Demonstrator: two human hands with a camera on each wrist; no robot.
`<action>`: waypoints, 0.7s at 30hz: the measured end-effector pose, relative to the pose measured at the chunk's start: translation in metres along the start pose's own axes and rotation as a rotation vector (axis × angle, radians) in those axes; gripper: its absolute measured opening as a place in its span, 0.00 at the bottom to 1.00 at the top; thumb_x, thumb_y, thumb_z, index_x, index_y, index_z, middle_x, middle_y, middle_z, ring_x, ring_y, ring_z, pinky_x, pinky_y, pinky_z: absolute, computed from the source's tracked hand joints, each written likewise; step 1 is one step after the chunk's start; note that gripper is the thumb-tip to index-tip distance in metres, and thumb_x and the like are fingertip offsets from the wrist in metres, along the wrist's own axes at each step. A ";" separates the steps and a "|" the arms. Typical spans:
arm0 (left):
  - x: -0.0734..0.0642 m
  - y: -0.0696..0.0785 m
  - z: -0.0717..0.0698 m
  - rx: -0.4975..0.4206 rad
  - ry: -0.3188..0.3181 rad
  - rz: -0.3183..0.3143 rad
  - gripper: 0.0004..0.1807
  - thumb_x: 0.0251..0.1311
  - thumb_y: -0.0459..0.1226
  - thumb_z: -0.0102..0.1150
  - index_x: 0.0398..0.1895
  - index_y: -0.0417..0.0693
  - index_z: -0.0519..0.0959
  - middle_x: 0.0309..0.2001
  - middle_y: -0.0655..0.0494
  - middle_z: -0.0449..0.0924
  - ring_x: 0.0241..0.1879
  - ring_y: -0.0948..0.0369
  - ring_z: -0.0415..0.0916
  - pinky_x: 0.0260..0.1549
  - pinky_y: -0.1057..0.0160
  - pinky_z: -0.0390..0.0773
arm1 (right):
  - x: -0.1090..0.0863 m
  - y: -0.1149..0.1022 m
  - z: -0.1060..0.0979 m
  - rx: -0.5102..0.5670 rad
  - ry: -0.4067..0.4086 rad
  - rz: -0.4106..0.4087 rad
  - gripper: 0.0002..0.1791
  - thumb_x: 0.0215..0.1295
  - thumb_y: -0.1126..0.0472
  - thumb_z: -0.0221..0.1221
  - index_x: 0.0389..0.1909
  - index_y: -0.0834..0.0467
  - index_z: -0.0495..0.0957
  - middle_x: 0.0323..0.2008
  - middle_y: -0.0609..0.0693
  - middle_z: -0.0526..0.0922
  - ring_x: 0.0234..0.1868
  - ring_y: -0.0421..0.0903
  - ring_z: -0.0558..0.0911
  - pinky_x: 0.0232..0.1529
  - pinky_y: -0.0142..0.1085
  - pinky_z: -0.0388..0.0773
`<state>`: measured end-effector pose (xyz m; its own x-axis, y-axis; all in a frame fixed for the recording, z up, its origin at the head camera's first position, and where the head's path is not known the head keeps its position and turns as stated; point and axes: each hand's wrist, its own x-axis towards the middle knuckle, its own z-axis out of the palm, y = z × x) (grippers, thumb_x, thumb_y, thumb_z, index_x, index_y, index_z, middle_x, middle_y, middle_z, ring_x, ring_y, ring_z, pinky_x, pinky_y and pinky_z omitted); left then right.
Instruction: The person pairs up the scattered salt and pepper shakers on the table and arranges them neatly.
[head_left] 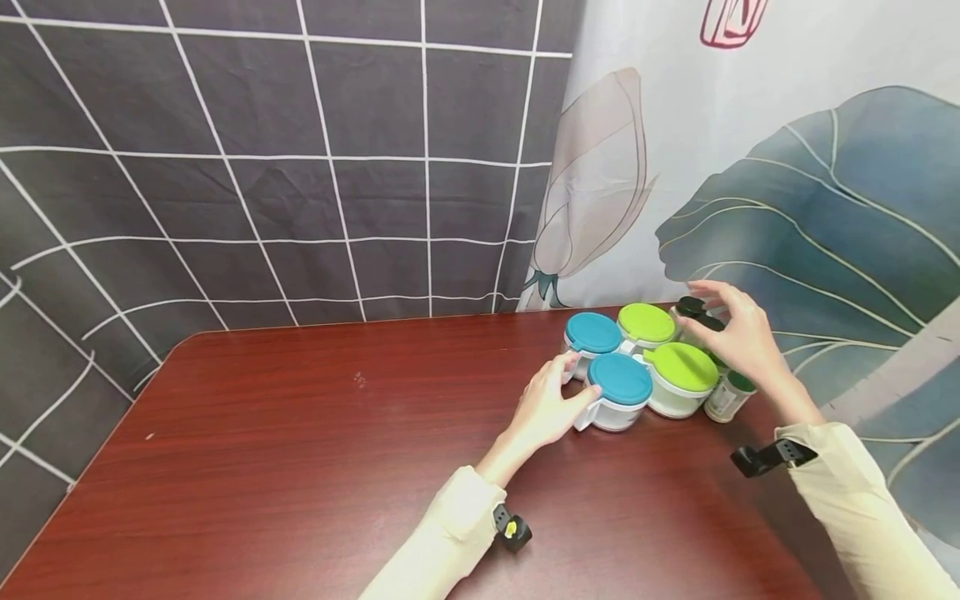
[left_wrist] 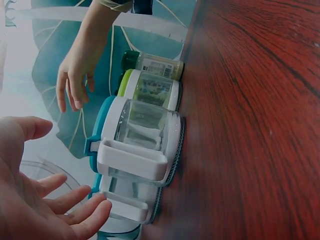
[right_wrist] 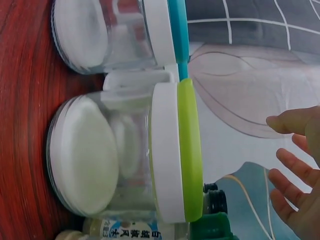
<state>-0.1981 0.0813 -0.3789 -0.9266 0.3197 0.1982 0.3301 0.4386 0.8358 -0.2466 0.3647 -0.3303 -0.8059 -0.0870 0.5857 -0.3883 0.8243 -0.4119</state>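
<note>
Two glass jars with blue lids stand one behind the other, the front jar (head_left: 619,379) and the back jar (head_left: 592,333), their white handles (left_wrist: 132,161) facing left. My left hand (head_left: 551,404) is beside these handles, fingers spread and holding nothing. Right of them are two jars with lime-green lids, one in front (right_wrist: 167,155) and one behind (head_left: 646,323). A small green-capped seasoning bottle (head_left: 727,398) stands at the right end. Over the black-capped bottles (head_left: 690,307) hovers my right hand (head_left: 738,329), empty, its fingers loosely bent. The green-lidded jars partly hide those bottles.
The jars and bottles cluster at the back right of the reddish-brown wooden table (head_left: 300,450). Behind it hang a dark grey cloth with white grid lines (head_left: 375,192) and a pale curtain (head_left: 600,167) with a leaf print.
</note>
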 end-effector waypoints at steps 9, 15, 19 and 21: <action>0.000 -0.003 0.006 -0.026 0.001 0.013 0.30 0.61 0.47 0.59 0.66 0.51 0.67 0.60 0.48 0.74 0.56 0.52 0.75 0.52 0.57 0.75 | 0.002 0.009 -0.006 -0.005 -0.045 0.043 0.32 0.51 0.66 0.70 0.59 0.61 0.72 0.52 0.65 0.78 0.47 0.61 0.77 0.45 0.28 0.68; 0.000 -0.004 0.010 -0.034 0.001 0.017 0.32 0.60 0.47 0.60 0.66 0.49 0.67 0.60 0.46 0.74 0.55 0.51 0.76 0.50 0.59 0.76 | 0.002 0.015 -0.010 -0.013 -0.101 0.091 0.32 0.54 0.65 0.68 0.61 0.63 0.70 0.55 0.67 0.75 0.50 0.66 0.75 0.48 0.60 0.70; 0.000 -0.005 0.012 -0.031 0.003 0.017 0.32 0.59 0.47 0.61 0.66 0.48 0.67 0.58 0.46 0.75 0.54 0.51 0.77 0.49 0.60 0.76 | 0.004 0.021 -0.012 -0.021 -0.133 0.105 0.32 0.56 0.62 0.67 0.61 0.63 0.69 0.56 0.68 0.74 0.50 0.67 0.75 0.47 0.63 0.70; 0.000 -0.005 0.013 -0.030 0.006 0.016 0.32 0.59 0.47 0.61 0.66 0.48 0.67 0.58 0.46 0.75 0.54 0.52 0.77 0.48 0.60 0.76 | 0.004 0.024 -0.013 -0.027 -0.145 0.107 0.32 0.57 0.61 0.67 0.62 0.63 0.69 0.57 0.68 0.74 0.50 0.67 0.75 0.46 0.63 0.70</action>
<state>-0.1978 0.0903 -0.3901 -0.9224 0.3210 0.2148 0.3394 0.4082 0.8475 -0.2535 0.3916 -0.3288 -0.8988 -0.0763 0.4316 -0.2863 0.8477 -0.4465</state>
